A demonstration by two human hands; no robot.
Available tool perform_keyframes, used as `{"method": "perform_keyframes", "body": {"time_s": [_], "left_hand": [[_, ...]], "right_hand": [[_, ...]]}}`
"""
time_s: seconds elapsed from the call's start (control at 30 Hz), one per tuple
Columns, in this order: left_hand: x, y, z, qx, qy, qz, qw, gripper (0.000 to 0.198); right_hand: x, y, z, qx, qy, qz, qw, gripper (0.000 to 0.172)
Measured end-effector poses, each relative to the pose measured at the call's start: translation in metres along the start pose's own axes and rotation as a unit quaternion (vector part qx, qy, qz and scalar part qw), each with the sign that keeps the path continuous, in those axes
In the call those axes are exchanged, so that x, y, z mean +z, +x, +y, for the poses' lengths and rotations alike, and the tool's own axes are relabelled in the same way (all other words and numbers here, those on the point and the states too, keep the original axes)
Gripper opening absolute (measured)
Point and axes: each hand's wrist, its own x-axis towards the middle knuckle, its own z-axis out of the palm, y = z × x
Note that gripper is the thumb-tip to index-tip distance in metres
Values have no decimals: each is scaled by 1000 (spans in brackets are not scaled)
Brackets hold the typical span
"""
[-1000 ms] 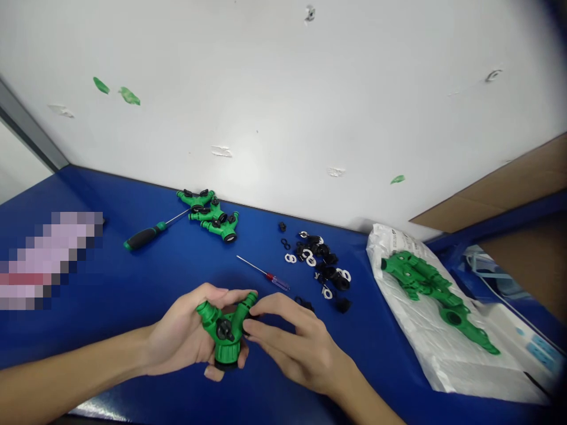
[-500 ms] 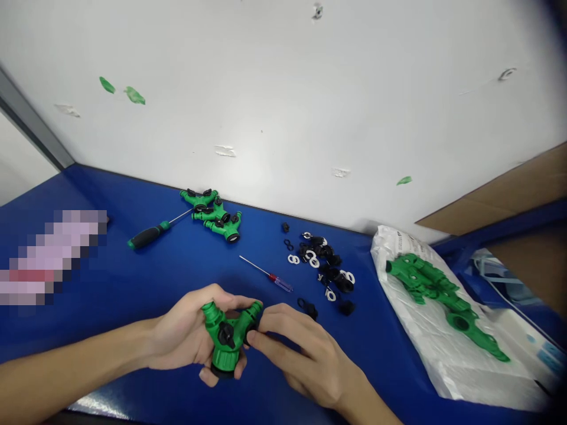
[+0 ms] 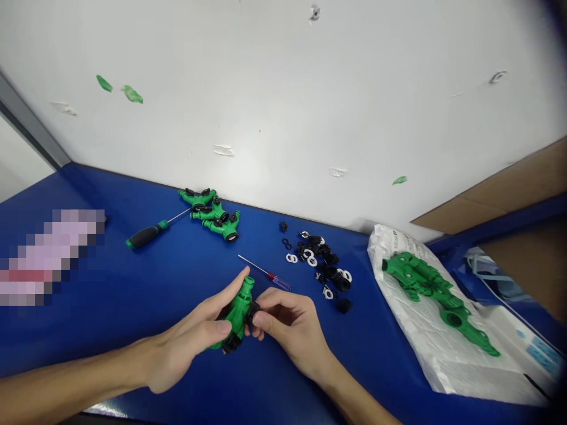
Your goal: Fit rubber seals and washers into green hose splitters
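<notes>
A green Y-shaped hose splitter (image 3: 240, 306) with black fittings is gripped in my left hand (image 3: 186, 348), turned on its side so that one green outlet points up. The palm and thumb cover much of its body. My right hand (image 3: 295, 333) pinches a black valve knob (image 3: 252, 313) at the splitter's right side, between thumb and fingers. Just beyond the hands lies a small screwdriver (image 3: 279, 282) with a clear purple handle and a red collar.
Several green splitters (image 3: 224, 227) with black knobs lie near the wall, beside a green-and-black screwdriver (image 3: 146, 236). Loose black parts and white rings (image 3: 312, 260) are scattered to the right. Green splitter bodies (image 3: 425, 280) rest on a white plastic bag (image 3: 419, 339). A blurred-out item (image 3: 57, 242) is at left.
My left hand has rolled the splitter from facing me onto its side. My right hand has turned with it, and its thumb and fingers now show on the black knob.
</notes>
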Motion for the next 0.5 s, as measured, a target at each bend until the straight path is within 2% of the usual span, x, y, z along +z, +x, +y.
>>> {"method": "perform_keyframes", "body": {"time_s": [0.1, 0.17, 0.27, 0.37, 0.5], "left_hand": [[9, -7, -3, 28, 68, 69, 995, 66], [18, -10, -1, 15, 98, 107, 989, 70], [25, -11, 3, -20, 109, 127, 986, 78], [22, -7, 1, -22, 49, 89, 995, 81], [13, 1, -11, 6, -96, -26, 995, 94]], "right_hand": [[4, -1, 2, -65, -61, 17, 996, 15], [6, -1, 4, -88, -94, 28, 991, 19], [6, 3, 7, -56, -71, 21, 996, 23], [5, 8, 7, -5, -45, 19, 999, 22], [0, 12, 2, 27, -62, 45, 997, 26]]}}
